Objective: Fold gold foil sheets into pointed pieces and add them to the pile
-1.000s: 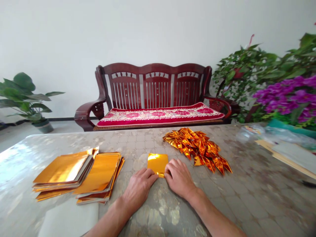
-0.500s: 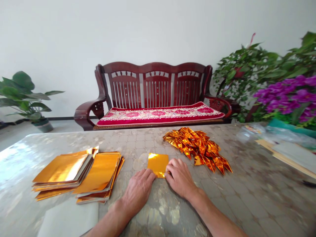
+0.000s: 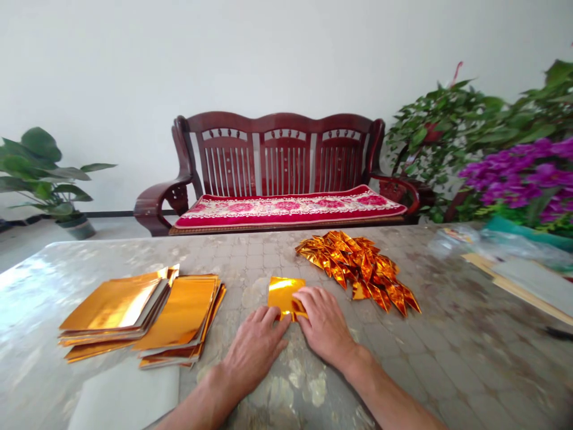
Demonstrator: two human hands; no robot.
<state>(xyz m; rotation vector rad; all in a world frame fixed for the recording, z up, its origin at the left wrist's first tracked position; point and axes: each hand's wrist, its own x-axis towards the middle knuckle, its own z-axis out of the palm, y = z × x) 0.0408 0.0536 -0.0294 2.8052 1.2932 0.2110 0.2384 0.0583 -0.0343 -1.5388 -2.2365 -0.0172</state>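
A small gold foil paper (image 3: 285,291) lies flat at the middle of the table, its near edge turned up. My left hand (image 3: 257,340) rests at its near left corner, with fingertips on the edge and the thumb below. My right hand (image 3: 326,325) has its fingers closed on the near right corner and bends that corner inward. To the right of the paper lies a heap of folded, pointed gold foil pieces (image 3: 358,263). Two stacks of gold foil sheets stand to the left, an outer stack (image 3: 111,303) and an inner stack (image 3: 181,313).
A pale grey sheet (image 3: 128,397) lies near the front left of the patterned table (image 3: 425,370). Clear plastic bags (image 3: 505,248) and flat boards (image 3: 532,283) occupy the right side. Behind the table stands a wooden bench (image 3: 286,155), with potted plants (image 3: 49,173) on either side.
My right hand has shifted slightly left over the paper, and the near right corner now curls up. My left thumb has spread away from the fingers.
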